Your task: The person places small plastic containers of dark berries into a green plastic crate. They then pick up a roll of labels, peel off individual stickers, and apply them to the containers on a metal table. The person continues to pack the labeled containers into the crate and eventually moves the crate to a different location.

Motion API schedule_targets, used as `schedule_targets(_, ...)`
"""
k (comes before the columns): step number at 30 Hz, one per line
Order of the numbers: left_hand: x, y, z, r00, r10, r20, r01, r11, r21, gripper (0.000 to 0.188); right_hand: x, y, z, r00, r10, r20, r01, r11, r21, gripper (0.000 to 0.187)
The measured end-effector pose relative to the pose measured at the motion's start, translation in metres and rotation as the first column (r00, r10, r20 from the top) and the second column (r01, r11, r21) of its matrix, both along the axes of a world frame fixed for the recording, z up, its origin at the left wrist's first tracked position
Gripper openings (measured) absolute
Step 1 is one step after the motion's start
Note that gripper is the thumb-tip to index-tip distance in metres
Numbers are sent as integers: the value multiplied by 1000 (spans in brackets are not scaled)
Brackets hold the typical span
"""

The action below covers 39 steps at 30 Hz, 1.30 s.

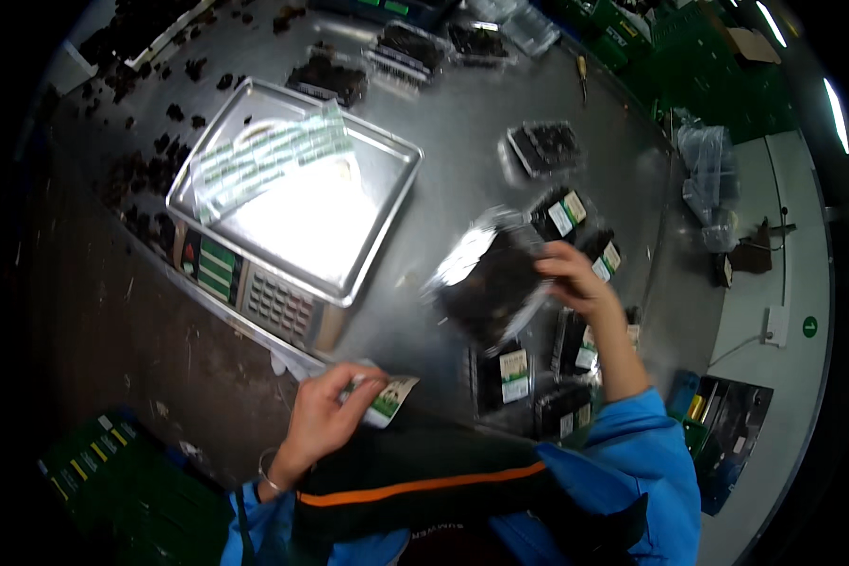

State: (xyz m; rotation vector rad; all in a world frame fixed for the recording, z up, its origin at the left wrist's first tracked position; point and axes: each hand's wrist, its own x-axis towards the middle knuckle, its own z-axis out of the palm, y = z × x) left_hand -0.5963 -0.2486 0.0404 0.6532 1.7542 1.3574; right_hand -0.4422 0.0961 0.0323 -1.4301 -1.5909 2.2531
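Note:
My right hand grips the side of a clear plastic punnet of dark brown, crinkled pieces. Motion blurs that punnet, which is over the metal table right of the scale. Close to my body, my left hand pinches a green and white label between thumb and fingers. On the table beyond and below my right hand are several similar punnets, such as a labelled punnet and another labelled punnet. One punnet farther back shows no label.
A scale with a steel tray stands left of centre, its keypad facing me. A sheet of labels lies across the tray. Dark scraps litter the left side. A screwdriver-like tool and green crates are at the far right.

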Motion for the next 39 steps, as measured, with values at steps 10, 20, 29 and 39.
schedule_targets(10, 52, -14, 8, 989, 148, -6, -148, 983, -108, 23, -13, -171, 11, 654, 756, -29, -506, 466, 726, 46)
schedule_targets(20, 67, -41, -80, 911, 320, 259, -329, 944, -10, 22, -11, -139, -75, 852, 435, 290, -482, 437, 760, 62)
schedule_targets(29, 82, -51, -30, 990, 74, 119, -44, 969, -242, 22, -14, -198, 8, 571, 821, 14, -781, 537, 319, 20)
schedule_targets(39, 50, -124, 8, 862, 446, 240, -501, 820, 276, 56, -48, -145, -109, 795, 442, 415, -552, 247, 796, 74)
